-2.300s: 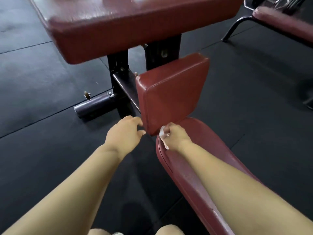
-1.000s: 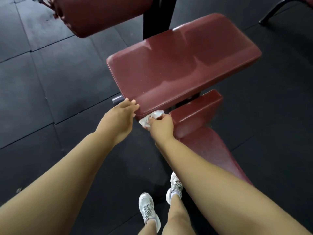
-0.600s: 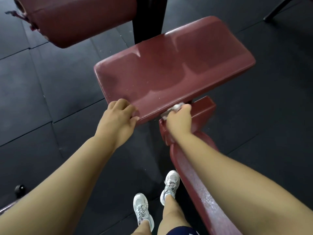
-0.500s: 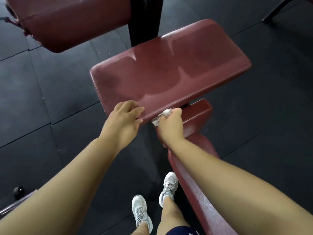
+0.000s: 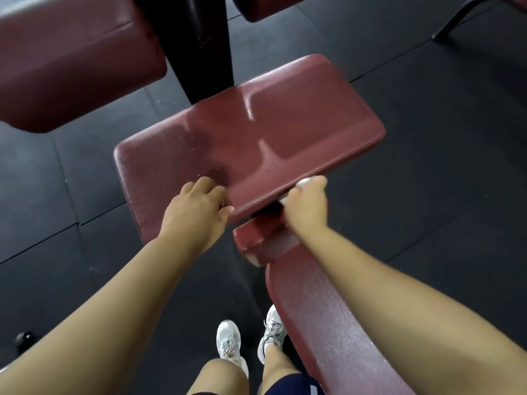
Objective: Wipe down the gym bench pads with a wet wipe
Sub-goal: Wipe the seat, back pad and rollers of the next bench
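Observation:
A wide dark-red bench pad (image 5: 256,132) lies flat in the middle of the view, its surface streaked with damp. My left hand (image 5: 196,212) rests on its near edge with the fingers curled over the rim. My right hand (image 5: 306,205) grips a crumpled white wet wipe (image 5: 303,183) and presses it against the pad's near side edge, right of my left hand. Most of the wipe is hidden inside the fist. Below it sit a small red pad (image 5: 262,240) and a long red seat pad (image 5: 328,323) that runs toward me.
Another large red pad (image 5: 71,61) hangs at the upper left beside a black upright post (image 5: 196,44). Black rubber floor tiles (image 5: 442,166) surround the bench. A black frame leg (image 5: 462,18) of other equipment shows at the top right. My white shoes (image 5: 228,343) stand beside the seat.
My right hand has slid the wipe to the right along the pad's near edge. My left hand stays on the same edge. The view has shifted, so the pad appears lower and more central.

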